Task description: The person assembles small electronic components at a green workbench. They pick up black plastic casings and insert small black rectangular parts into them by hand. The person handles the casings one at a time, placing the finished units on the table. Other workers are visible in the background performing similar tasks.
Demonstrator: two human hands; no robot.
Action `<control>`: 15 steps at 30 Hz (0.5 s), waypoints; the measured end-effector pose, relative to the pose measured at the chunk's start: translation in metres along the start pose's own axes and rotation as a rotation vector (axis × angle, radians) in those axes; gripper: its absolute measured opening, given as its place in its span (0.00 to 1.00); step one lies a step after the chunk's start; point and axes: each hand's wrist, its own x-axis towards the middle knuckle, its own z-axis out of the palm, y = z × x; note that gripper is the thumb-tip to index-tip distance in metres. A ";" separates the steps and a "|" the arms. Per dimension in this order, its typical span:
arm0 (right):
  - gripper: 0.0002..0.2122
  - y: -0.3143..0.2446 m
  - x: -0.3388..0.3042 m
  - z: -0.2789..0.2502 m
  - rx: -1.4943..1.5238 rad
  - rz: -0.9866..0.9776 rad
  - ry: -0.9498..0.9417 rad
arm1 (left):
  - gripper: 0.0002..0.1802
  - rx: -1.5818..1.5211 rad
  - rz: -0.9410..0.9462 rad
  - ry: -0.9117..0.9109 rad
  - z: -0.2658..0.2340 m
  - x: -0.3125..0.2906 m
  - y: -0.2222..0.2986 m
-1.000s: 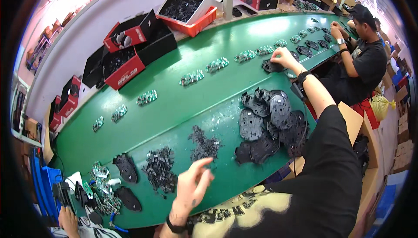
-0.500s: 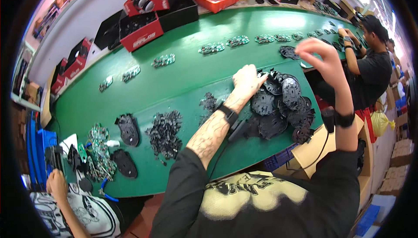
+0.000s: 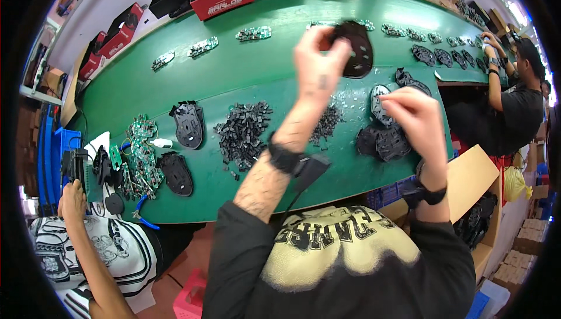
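Observation:
My left hand (image 3: 318, 68) is closed on the edge of a black plastic shell (image 3: 361, 56), shaped like a computer mouse base, raised over the green bench. To its right, my right hand (image 3: 418, 117) hovers over a small pile of similar shells (image 3: 390, 142). Its fingers are bent and smeared by motion, so what they hold, if anything, cannot be made out. A shell with a pale rim (image 3: 380, 100) shows beside its fingertips. Below my left wrist lies a loose heap of small black parts (image 3: 328, 123).
A larger heap of small black pieces (image 3: 242, 135) lies left. Circuit boards (image 3: 254, 33) run in a row along the bench (image 3: 228, 73). Co-workers sit at both sides; one hand (image 3: 73, 202) is at the lower left. An open carton (image 3: 467, 181) stands right, near a cable.
My left hand has come off the pile with a shell and moved left and up. My right hand has dropped toward the pile, which looks smaller. The view has shifted.

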 end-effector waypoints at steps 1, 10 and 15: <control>0.06 0.007 0.000 0.018 -0.052 -0.011 -0.047 | 0.11 -0.157 -0.090 -0.009 -0.020 -0.005 0.027; 0.07 0.060 -0.003 0.088 -0.297 0.102 -0.128 | 0.15 -0.414 -0.603 0.249 -0.171 -0.125 0.087; 0.06 0.053 -0.010 0.094 -0.288 0.089 -0.156 | 0.20 -0.416 -0.658 0.221 -0.191 -0.164 0.086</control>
